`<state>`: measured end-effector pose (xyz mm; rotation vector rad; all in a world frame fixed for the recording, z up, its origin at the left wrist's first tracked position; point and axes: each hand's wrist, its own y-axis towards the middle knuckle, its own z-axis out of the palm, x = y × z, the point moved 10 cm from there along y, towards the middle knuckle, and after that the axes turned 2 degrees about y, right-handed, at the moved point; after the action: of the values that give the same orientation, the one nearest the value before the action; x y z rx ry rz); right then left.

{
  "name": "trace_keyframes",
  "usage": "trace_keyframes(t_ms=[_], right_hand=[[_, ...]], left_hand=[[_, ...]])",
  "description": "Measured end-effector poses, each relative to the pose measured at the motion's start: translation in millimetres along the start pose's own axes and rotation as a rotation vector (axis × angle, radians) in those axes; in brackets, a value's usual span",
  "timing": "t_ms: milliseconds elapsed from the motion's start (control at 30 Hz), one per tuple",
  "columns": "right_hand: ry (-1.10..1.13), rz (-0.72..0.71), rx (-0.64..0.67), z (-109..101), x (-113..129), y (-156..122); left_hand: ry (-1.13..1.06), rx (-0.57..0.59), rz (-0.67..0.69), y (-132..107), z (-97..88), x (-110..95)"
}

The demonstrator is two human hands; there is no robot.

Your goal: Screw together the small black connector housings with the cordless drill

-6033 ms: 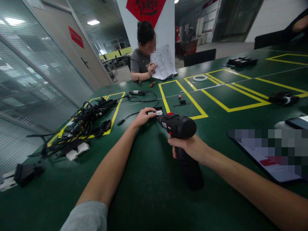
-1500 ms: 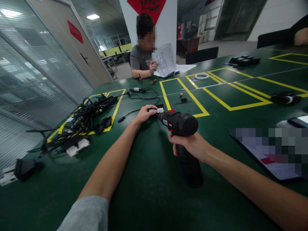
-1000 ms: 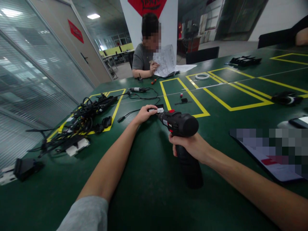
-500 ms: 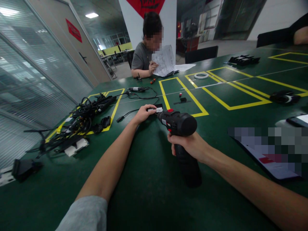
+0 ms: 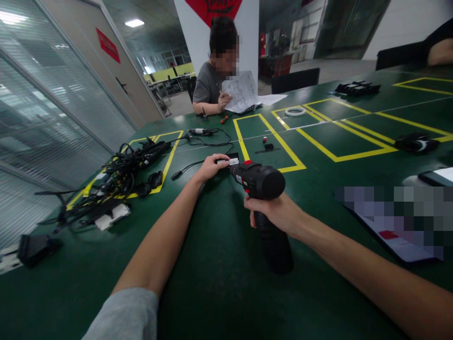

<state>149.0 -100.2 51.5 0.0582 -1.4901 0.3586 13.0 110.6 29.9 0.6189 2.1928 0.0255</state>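
Note:
My right hand [image 5: 271,211] is closed round the grip of a black and red cordless drill [image 5: 264,182]. The drill points forward and left, its chuck close beside my left hand [image 5: 211,166]. With closed fingers, my left hand holds a small black box with a white label [image 5: 233,161] on the green table. The drill's tip meets or nearly meets the near side of this box; the exact contact is hidden. A black cable with a plug [image 5: 176,175] lies just left of my left hand.
Tangled black cables and adapters [image 5: 123,172] lie at the left. Across the table a person [image 5: 208,85] holds papers [image 5: 242,92]. A tape roll [image 5: 295,111], an orange screwdriver [image 5: 225,119] and small black parts [image 5: 269,147] lie beyond my hands. A tablet-like device [image 5: 389,226] is at right.
The drill and my right hand have shifted very slightly to the left. My left hand and the labelled box have stayed in place.

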Motion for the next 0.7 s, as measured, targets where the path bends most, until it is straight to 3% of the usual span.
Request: trace_keyframes(t_ms=[700], right_hand=[[0.014, -0.019, 0.011, -0.4, -1.6, 2.5]], left_hand=[[-0.001, -0.012, 0.018, -0.5, -1.4, 4.4]])
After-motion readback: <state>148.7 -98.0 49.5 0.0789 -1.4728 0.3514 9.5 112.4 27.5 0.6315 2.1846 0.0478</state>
